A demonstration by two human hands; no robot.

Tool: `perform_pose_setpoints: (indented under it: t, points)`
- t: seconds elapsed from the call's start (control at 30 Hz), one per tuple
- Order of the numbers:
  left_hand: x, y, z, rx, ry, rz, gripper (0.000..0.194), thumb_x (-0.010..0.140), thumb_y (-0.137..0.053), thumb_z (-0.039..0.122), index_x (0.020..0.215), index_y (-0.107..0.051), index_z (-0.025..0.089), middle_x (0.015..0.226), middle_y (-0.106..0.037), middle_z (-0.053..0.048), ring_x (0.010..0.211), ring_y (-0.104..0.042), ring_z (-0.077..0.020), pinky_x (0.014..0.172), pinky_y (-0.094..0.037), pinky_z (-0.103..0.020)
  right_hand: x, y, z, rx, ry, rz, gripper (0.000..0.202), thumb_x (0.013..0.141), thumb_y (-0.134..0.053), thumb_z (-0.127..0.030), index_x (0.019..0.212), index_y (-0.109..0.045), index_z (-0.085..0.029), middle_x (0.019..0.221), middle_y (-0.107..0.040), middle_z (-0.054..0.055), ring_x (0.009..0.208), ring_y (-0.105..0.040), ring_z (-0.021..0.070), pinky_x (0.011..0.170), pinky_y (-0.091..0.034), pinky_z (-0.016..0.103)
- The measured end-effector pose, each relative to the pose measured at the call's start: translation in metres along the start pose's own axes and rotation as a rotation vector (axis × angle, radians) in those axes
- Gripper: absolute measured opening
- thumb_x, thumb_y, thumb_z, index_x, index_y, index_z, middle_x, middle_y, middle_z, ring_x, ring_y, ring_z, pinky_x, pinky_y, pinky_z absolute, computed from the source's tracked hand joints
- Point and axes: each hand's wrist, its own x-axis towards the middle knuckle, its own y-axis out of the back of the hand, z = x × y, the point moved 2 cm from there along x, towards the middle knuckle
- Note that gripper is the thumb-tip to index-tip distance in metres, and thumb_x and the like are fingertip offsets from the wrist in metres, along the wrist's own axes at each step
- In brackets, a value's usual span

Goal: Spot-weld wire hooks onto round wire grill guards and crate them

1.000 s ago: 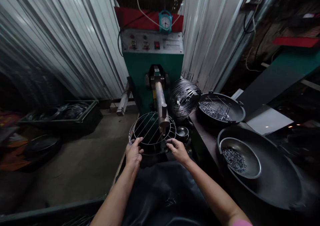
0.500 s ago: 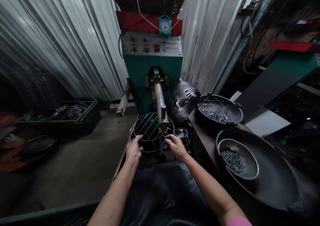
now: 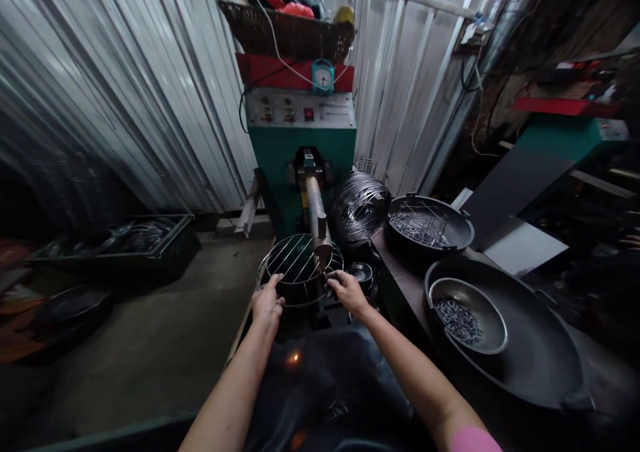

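A round wire rack (image 3: 295, 281) with parallel bars and a ring below lies under the metal electrode arm (image 3: 316, 209) of a green spot welder (image 3: 270, 149). My left hand (image 3: 268, 300) grips the rack's near left rim, thumb on top. Close to the pointed electrode tip, at the rack's right edge, my right hand (image 3: 349, 292) is pinched. What its fingertips hold is too small and dark to make out. An orange spark glows over the black covering (image 3: 330, 372) on my lap.
Right of the welder sits a coil of wire (image 3: 361, 207). Beyond it are a pan of wire pieces (image 3: 463, 229) and a larger pan (image 3: 540, 345) holding a metal bowl (image 3: 500, 325) of short metal pieces. A green bin (image 3: 175, 255) stands on the left floor.
My view has tilted up slightly, so the scene sits lower. An orange spark has appeared over the black covering. Both hands stay at the rack in much the same grip.
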Motion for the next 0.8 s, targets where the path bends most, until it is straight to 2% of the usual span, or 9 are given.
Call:
perform_pose_setpoints:
  t: [0.13, 0.23, 0.33, 0.4, 0.47, 0.53, 0.6, 0.7, 0.8]
  points:
    - [-0.008, 0.0, 0.005, -0.036, 0.037, 0.037, 0.037, 0.042, -0.073, 0.032, 0.057, -0.042, 0.017, 0.049, -0.028, 0.01, 0.04, -0.028, -0.0043, 0.034, -0.021, -0.02, 0.0, -0.002, 0.0, -0.035, -0.019, 0.013, 0.014, 0.074, -0.05, -0.023, 0.083, -0.058, -0.017, 0.064, -0.061, -0.001, 0.047, -0.055, 0.0101, 0.046, -0.042, 0.021]
    - [-0.014, 0.006, 0.01, -0.072, 0.079, -0.039, 0.037, 0.046, -0.075, 0.033, 0.062, -0.047, 0.016, 0.051, -0.033, 0.009, 0.041, -0.03, -0.0045, 0.035, -0.027, -0.019, -0.014, 0.007, 0.002, -0.066, 0.039, 0.056, 0.025, 0.074, -0.053, -0.026, 0.097, -0.06, -0.018, 0.076, -0.065, 0.001, 0.055, -0.059, 0.0117, 0.053, -0.046, 0.023]
    - [-0.013, 0.026, 0.006, -0.096, 0.175, -0.164, 0.034, 0.058, -0.069, 0.041, 0.07, -0.049, 0.017, 0.057, -0.043, 0.005, 0.046, -0.042, -0.0081, 0.043, -0.042, -0.024, -0.052, 0.04, 0.013, -0.207, 0.117, 0.069, 0.029, 0.077, -0.054, -0.029, 0.102, -0.061, -0.018, 0.086, -0.067, 0.003, 0.067, -0.061, 0.0132, 0.065, -0.049, 0.026]
    - [-0.008, 0.047, -0.004, -0.102, 0.259, -0.232, 0.028, 0.068, -0.06, 0.043, 0.075, -0.052, 0.017, 0.064, -0.051, 0.001, 0.055, -0.051, -0.0117, 0.052, -0.048, -0.03, -0.089, 0.07, 0.027, -0.341, 0.095, 0.031, 0.025, 0.077, -0.054, -0.028, 0.098, -0.063, -0.018, 0.087, -0.067, 0.004, 0.074, -0.062, 0.0147, 0.072, -0.048, 0.028]
    - [-0.001, 0.071, -0.02, -0.11, 0.318, -0.263, 0.028, 0.075, -0.052, 0.043, 0.08, -0.054, 0.016, 0.071, -0.055, -0.002, 0.061, -0.055, -0.0136, 0.057, -0.05, -0.032, -0.13, 0.103, 0.043, -0.451, 0.003, 0.014, 0.021, 0.076, -0.055, -0.025, 0.092, -0.065, -0.017, 0.087, -0.068, 0.005, 0.079, -0.062, 0.0165, 0.077, -0.047, 0.029]
    - [0.003, 0.093, -0.039, -0.12, 0.357, -0.283, 0.028, 0.077, -0.049, 0.042, 0.081, -0.056, 0.015, 0.07, -0.057, -0.003, 0.061, -0.055, -0.0137, 0.055, -0.049, -0.029, -0.165, 0.13, 0.058, -0.518, -0.152, 0.067, 0.018, 0.076, -0.054, -0.023, 0.089, -0.065, -0.016, 0.084, -0.068, 0.005, 0.079, -0.063, 0.0174, 0.076, -0.047, 0.03]
    - [0.001, 0.11, -0.055, -0.163, 0.34, -0.296, 0.027, 0.076, -0.051, 0.041, 0.081, -0.057, 0.015, 0.066, -0.056, -0.002, 0.057, -0.052, -0.0119, 0.052, -0.047, -0.025, -0.186, 0.144, 0.067, -0.547, -0.268, 0.103, 0.018, 0.077, -0.053, -0.024, 0.089, -0.064, -0.016, 0.079, -0.068, 0.004, 0.074, -0.063, 0.0169, 0.072, -0.048, 0.029]
    - [-0.004, 0.12, -0.069, -0.276, 0.231, -0.316, 0.026, 0.071, -0.058, 0.041, 0.079, -0.058, 0.016, 0.061, -0.054, 0.001, 0.051, -0.047, -0.0085, 0.049, -0.043, -0.021, -0.185, 0.129, 0.07, -0.597, -0.214, -0.056, 0.016, 0.078, -0.054, -0.022, 0.089, -0.064, -0.016, 0.084, -0.067, 0.004, 0.08, -0.063, 0.0166, 0.076, -0.047, 0.027]
    - [-0.006, 0.12, -0.072, -0.363, 0.14, -0.327, 0.026, 0.066, -0.063, 0.04, 0.079, -0.058, 0.018, 0.061, -0.054, 0.002, 0.049, -0.045, -0.0076, 0.049, -0.042, -0.021, -0.166, 0.082, 0.067, -0.734, -0.053, -0.414, 0.018, 0.079, -0.055, -0.017, 0.095, -0.063, -0.016, 0.093, -0.066, 0.007, 0.087, -0.061, 0.0172, 0.08, -0.045, 0.027]
